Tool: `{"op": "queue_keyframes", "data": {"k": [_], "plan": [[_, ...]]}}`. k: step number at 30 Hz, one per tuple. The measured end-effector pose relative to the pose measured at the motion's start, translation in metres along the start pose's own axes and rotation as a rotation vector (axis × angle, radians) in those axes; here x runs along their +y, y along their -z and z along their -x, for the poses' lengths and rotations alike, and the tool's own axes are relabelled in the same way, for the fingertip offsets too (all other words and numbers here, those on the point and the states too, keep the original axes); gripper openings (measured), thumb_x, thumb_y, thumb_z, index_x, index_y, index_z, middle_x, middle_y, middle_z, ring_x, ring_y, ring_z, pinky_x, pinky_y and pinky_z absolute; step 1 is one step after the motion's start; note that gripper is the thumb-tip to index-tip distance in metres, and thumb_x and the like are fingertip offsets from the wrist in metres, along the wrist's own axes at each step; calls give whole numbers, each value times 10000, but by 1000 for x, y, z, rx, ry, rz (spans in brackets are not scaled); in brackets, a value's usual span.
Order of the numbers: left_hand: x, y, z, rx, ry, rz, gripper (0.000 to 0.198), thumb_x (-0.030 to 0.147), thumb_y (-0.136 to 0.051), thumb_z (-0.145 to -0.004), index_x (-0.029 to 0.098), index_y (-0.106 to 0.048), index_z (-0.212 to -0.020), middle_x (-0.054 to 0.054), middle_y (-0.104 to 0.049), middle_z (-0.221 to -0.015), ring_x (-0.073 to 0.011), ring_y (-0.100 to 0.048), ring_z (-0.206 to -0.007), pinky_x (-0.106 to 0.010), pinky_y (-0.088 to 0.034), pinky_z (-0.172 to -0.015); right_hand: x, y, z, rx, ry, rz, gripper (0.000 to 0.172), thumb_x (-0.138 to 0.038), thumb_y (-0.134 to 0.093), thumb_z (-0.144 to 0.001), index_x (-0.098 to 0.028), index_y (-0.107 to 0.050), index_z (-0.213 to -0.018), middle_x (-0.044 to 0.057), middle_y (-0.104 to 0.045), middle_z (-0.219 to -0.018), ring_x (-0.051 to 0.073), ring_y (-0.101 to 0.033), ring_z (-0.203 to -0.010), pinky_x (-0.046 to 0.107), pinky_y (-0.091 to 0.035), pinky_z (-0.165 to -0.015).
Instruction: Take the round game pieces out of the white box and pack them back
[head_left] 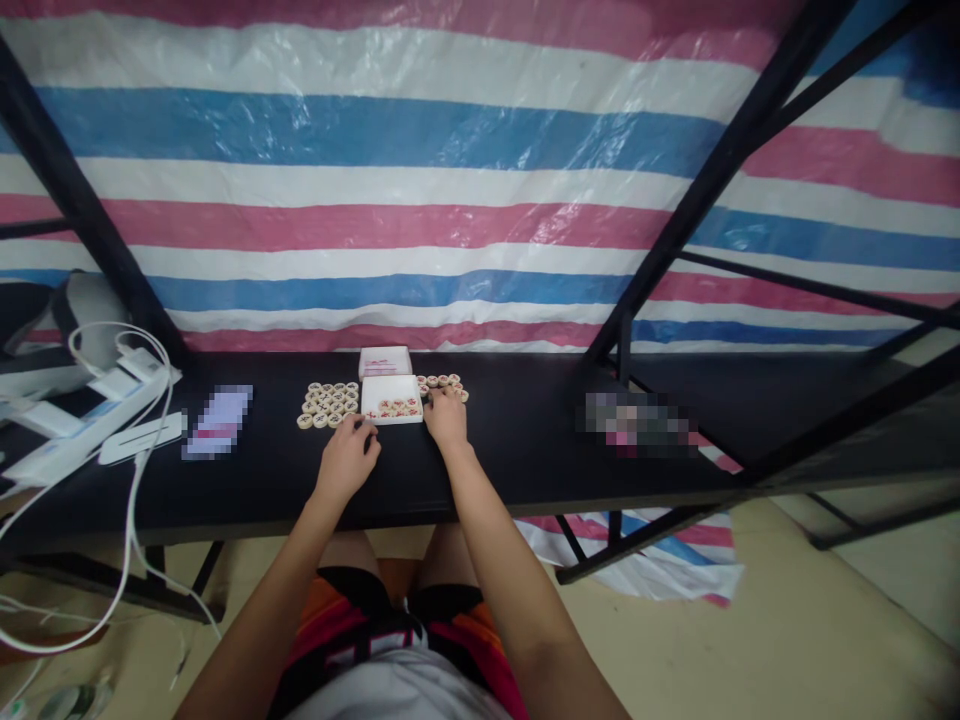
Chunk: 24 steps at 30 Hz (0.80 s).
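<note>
A shallow white box (393,386) holds several round Chinese chess pieces (398,408) with red characters, laid in rows at its near side. My left hand (349,457) rests at the box's near left corner, fingers loosely bent and thumb apart, with no piece visible in it. To its upper left, pieces with dark characters (328,402) lie in neat rows on the black table. My right hand (448,413) is at the box's right edge, fingers curled down among more red-character pieces (444,380); the hand hides whatever its fingertips hold.
Behind the box stands its white lid (385,361). A blurred-out phone-like object (219,422), a power strip (97,425) and white cables (131,500) are on the left. A blurred item (637,424) lies right, near black metal bars (694,220). Striped plastic sheeting (390,130) hangs behind.
</note>
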<state>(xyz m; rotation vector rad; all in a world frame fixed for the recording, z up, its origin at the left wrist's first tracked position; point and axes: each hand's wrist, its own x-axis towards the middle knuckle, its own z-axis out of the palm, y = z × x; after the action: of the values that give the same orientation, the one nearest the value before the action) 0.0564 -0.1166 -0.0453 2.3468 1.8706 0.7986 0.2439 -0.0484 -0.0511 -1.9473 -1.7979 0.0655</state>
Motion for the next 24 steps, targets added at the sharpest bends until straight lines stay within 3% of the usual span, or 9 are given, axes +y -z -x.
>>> {"op": "queue_keyframes", "data": {"k": [5,15,24], "plan": [[2,2,0,-10,14,-4,198,234,-486,-847,223,-651,-956,-76,-544,-1210,-217,-569,-1038,-337,-486,-874,2,-1,0,72,-24,-50,273,-202,-458,-836,-186,-649,-1030,148,-562,-1135,265,-510,-1036,371,-450,-811],[1,2,0,-20,11,-5,204,235,-473,-853,216,-648,-957,-81,-543,-1207,-224,-567,-1049,-340,-482,-878,-1,6,1,-6,-89,-15,257,-175,-411,-863,-184,-586,-1051,141,-603,-1073,261,-540,-1013,362,-446,-804],[4,4,0,-22,7,-22,206,237,-474,-857,209,-647,-965,-82,-545,-1193,-225,-571,-1042,-332,-483,-875,1,-2,-4,54,-58,-178,222,-173,-435,-834,-181,-617,-961,114,-642,-936,240,-576,-883,333,-439,-763]]}}
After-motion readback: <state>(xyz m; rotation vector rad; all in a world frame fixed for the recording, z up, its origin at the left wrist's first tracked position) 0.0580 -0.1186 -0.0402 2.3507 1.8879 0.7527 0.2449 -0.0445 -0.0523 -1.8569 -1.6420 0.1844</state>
